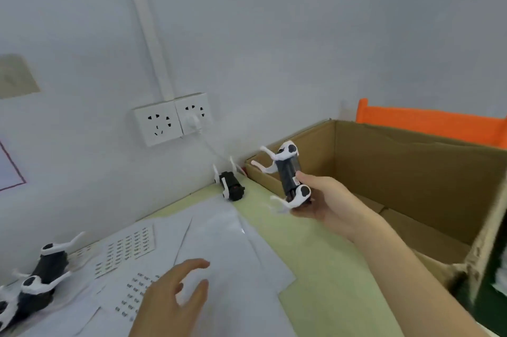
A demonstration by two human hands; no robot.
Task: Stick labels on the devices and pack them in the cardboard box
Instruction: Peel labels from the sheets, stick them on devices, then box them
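Right hand (319, 198) at centre right of the frame, fingers curled round a black-and-white device (288, 176) with thin white legs, held in the air just in front of the near left corner of the open cardboard box (411, 172). Box at right of the frame, flaps up, brown floor visible inside. Left hand (172, 298) at bottom centre, fingers spread and relaxed, grasping nothing, above white label sheets (131, 251) printed with rows of small dark labels. Second device (230, 184) lying on the pale green table (315, 268) near the wall, just left of the box corner. More devices (35, 279) clustered at lower left of the frame, blurred. Double wall socket (171, 118) above, white plug in the right outlet. Orange crate rim (428, 122) behind the box.
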